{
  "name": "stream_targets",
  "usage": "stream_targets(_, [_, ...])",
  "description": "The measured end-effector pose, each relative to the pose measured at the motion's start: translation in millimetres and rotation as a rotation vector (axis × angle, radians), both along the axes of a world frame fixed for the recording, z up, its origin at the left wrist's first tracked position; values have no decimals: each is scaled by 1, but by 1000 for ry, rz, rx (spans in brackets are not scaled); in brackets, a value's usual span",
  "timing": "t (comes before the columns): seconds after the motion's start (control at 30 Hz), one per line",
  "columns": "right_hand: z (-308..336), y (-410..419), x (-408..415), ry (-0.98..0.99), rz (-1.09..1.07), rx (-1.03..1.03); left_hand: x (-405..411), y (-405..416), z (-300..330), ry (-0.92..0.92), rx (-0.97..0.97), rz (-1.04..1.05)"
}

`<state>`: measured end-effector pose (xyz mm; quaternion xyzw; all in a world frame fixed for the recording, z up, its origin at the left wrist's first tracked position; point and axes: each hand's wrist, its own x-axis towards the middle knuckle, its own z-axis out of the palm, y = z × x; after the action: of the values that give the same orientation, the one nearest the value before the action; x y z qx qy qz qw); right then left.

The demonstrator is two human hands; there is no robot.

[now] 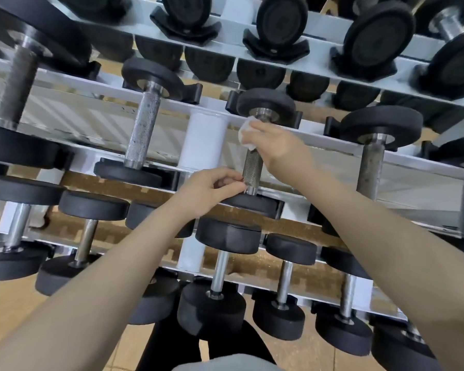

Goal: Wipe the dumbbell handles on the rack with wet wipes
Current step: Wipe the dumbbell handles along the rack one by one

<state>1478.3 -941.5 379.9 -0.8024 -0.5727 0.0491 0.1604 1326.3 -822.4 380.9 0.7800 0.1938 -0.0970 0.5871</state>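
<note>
Gym floor w/ tan tiles at the bottom, brown interlocking mat showing thru the white metal rack, which fills the frame on a slant w/ three tiers of black-headed dumbbells.

Grip: right hand is curled round the upper part of the knurled handle of the mid-tier dumbbell near frame ctr, w/ a white wet wipe bunched between palm and metal; wipe sticks out at the hand's 10 o'clock, just below the dumbbell's far head. Left hand sits at 7 o'clock from the right one, fingertips pinched close at the handle's lower end, right above the near head. Fingertips touch or nearly touch the metal; can't tell if they hold anything small. Bare handle shows between the two hands.

Outward: at 9 o'clock from the grip, a white rack post, then a second dumbbell w/ knurled handle, speckled. At 3 o'clock, a dumbbell w/ duller, spotty handle. Far left, a much bigger dumbbell, blurred. At 12 o'clock, top tier heads in black cradles. At 6 o'clock, lower tier w/ smaller dumbbells, smooth chrome handles. Both forearms bare, reaching in from the bottom corners; dark trousers at 6 o'clock edge.
</note>
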Motion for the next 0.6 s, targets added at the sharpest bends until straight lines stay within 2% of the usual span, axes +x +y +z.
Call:
stream_targets(0.1, [-1,-11,-8,-56,169,-148,-2,3,-7,12,-45,-20])
stream_targets(0.23, [11,-17,-9,-187,398,-144,-1,9,-9,45,-53,-93])
stream_targets(0.3, [11,-7,0,-242,372,-128,2,12,-6,62,-50,-139])
stream_targets(0.4, [10,7,12,-311,178,-98,7,15,-3,78,-54,-184])
stream_targets(0.5, [9,7,9,-289,103,-10,9,17,-4,82,-73,-183])
stream_targets(0.6, [4,-9,-8,-181,129,66,10,17,-4,46,-52,-171])
